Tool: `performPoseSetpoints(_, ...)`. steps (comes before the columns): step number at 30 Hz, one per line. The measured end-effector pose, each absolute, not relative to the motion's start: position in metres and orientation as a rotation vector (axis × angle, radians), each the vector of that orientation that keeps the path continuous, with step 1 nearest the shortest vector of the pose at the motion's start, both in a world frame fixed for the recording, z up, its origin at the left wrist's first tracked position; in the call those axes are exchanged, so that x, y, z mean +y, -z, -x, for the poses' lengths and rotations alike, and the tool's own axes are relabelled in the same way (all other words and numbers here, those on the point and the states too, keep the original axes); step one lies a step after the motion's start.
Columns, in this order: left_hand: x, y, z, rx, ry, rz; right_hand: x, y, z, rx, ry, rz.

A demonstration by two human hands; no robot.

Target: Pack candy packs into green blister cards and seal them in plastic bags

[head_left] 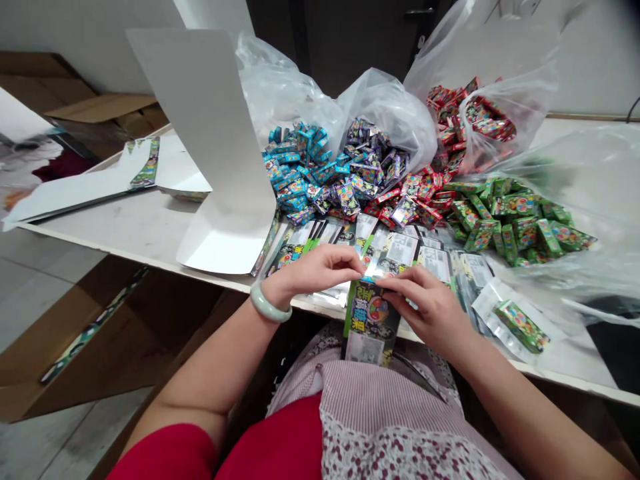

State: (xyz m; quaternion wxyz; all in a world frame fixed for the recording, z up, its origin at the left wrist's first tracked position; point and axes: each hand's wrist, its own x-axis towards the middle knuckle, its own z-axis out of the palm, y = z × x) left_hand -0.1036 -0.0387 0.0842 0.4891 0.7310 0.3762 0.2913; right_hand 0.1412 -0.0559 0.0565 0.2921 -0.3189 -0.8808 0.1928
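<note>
The left hand [320, 270] and right hand [425, 310] meet over a printed card [370, 327] at the front edge of the worktop, the fingers [395, 283] of both hands pressed together and pinching its top end, while its lower part hangs past the edge toward the person's lap. A jade bangle [270, 301] circles the left wrist. More cards [395, 250] lie overlapped on the worktop [150, 233] just behind the hands, and a foil-backed pack [520, 327] lies near the right hand. Farther back, heaps of small packets — blue [295, 167], purple [365, 160], red [450, 113] and green [500, 220] — spill from clear plastic bags [390, 113]. A bent white board [215, 147] stands left of the heaps. Below the worktop, a cardboard box [115, 333] sits on the tiled floor [35, 313], and a dark door [320, 47] rises behind it all.
</note>
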Motion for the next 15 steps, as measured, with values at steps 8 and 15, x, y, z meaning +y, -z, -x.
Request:
performPoseSetpoints(8, -0.072, -0.044, 0.093, 0.971, -1.024, -1.633, -0.062, -0.050, -0.138, -2.183, -0.601, 0.880)
performPoseSetpoints(15, -0.088, -0.020, 0.076, 0.991, -1.205, -1.407, -0.071, -0.042, -0.138, -2.089, -0.568, 0.874)
